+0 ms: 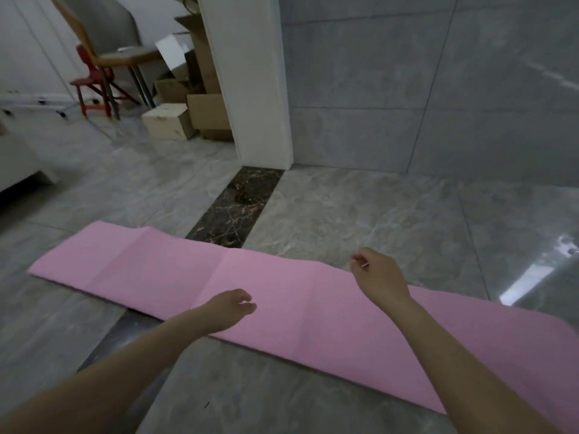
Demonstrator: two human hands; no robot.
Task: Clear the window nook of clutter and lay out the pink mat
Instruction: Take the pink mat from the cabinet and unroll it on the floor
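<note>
the pink mat (pixel 282 296) lies flat on the floor (pixel 360 214), your left hand (pixel 230 306) and right hand (pixel 377 274) hang loose and hold nothing, so bumped creases could pop up.

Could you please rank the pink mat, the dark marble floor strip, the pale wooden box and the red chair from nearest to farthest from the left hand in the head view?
From the left hand:
1. Pink mat, directly beneath it.
2. Dark marble floor strip, just beyond the mat.
3. Pale wooden box, farther back by the white pillar.
4. Red chair, farthest, back left.
</note>
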